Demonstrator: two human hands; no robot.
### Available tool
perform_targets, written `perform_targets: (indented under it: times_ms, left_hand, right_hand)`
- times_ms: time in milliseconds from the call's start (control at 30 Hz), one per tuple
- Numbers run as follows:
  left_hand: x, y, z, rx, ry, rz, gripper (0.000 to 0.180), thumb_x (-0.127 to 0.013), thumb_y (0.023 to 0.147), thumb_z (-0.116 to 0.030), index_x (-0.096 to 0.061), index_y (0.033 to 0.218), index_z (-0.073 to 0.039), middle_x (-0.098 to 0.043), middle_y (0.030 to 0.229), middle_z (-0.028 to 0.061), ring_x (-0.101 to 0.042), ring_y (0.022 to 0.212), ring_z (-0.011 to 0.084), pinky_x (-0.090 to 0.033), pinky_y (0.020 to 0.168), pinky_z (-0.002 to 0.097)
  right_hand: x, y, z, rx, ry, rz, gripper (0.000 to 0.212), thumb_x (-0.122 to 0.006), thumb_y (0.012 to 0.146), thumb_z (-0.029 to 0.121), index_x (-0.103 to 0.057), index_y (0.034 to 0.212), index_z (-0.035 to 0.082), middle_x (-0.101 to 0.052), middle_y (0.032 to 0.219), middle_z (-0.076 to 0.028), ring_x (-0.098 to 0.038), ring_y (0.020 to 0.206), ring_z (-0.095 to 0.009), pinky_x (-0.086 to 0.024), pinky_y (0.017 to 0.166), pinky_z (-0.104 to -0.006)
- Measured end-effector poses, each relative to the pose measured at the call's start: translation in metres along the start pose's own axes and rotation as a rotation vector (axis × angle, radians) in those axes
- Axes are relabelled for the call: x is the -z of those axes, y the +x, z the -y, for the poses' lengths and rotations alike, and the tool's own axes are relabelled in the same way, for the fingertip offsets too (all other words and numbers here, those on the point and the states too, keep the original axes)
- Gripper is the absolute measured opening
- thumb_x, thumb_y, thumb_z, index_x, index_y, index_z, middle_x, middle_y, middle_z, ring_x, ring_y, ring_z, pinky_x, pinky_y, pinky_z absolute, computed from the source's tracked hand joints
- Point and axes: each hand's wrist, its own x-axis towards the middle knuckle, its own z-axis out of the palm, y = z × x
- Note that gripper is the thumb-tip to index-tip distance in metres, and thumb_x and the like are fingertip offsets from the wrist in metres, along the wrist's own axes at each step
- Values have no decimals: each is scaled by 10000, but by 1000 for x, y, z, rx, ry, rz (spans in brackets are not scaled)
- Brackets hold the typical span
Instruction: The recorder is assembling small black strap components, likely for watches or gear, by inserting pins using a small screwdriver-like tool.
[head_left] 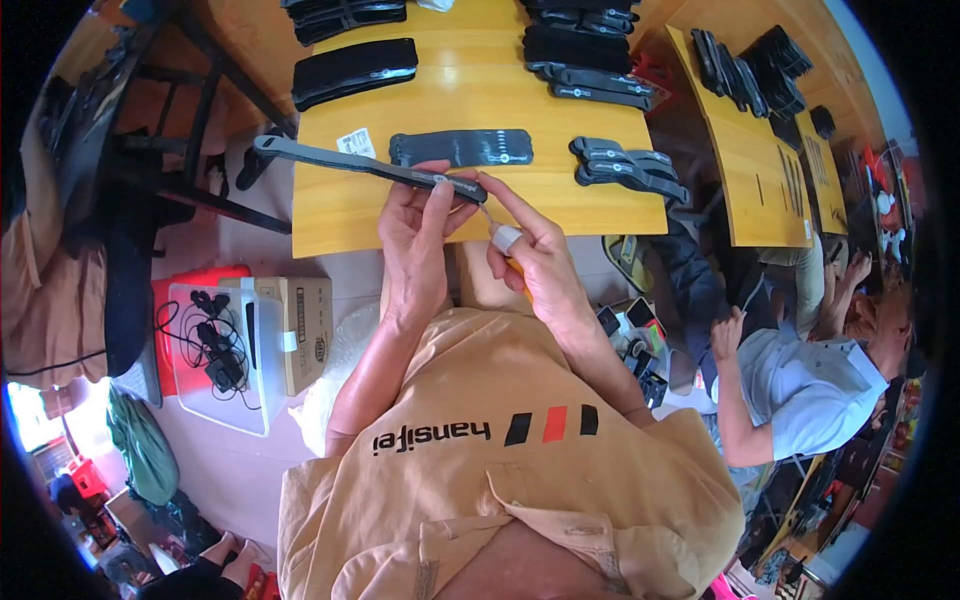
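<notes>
My left hand (412, 240) is closed around one end of a long black strap (335, 158) with pale print, thumb on top. The strap's far end has a small hole and sticks out to the left over the yellow table (560, 215). My right hand (548, 268) grips a slim tool with an orange-yellow handle (518, 272); its thin metal tip meets or nearly meets the strap's held end. White tape wraps a finger of that hand. Just beyond lies a flat row of black straps (462, 148), with a small white label (355, 143) beside it.
Black strap bundles (630, 168) lie at the table's right, with more stacks (355, 72) farther back. A clear bin of cables (225, 345) and a cardboard box (306, 330) stand on the floor at left. A seated co-worker (800, 385) is at right, near another table (740, 150).
</notes>
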Motion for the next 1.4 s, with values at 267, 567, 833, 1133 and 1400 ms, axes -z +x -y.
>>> perform_targets:
  times_ms: [267,567,833,1133,1400]
  left_hand:
    - [-6,-2,1,-144,178,-1,230,-466,910,-99,-448,1108,16,-587,1026,166,-583,959,190,-521,806,301]
    - [-6,-3,0,-82,142,-19,219,-510,878,-65,-498,1080,19,-591,1006,132,-581,928,175,-506,825,304]
    - [-4,-4,4,-66,128,-56,195,-551,846,-38,-535,1030,26,-598,986,100,-568,903,135,-494,806,271]
    - [5,3,13,90,-128,-120,156,-594,825,-47,-572,974,-11,-610,947,81,-580,842,121,-506,754,242]
    - [0,0,14,15,37,-176,180,-610,803,-7,-565,976,18,-621,928,103,-599,827,135,-519,745,241]
  right_hand:
    - [0,2,-6,-21,137,-7,425,-418,897,101,-415,1316,166,-436,523,9,-305,404,-25,-226,374,-158]
    - [-1,3,-5,16,22,-35,395,-435,894,102,-457,1286,148,-460,529,9,-311,407,-21,-236,375,-158]
    - [-3,5,-12,18,-20,-84,397,-433,887,81,-471,1276,151,-458,520,25,-322,409,-14,-247,378,-160]
    - [-3,7,-21,165,-254,-137,407,-431,873,33,-492,1260,140,-468,543,20,-391,473,-31,-320,428,-180]
    - [-7,9,-30,124,-229,-195,405,-423,870,26,-498,1254,130,-439,530,22,-377,475,-35,-316,428,-187]
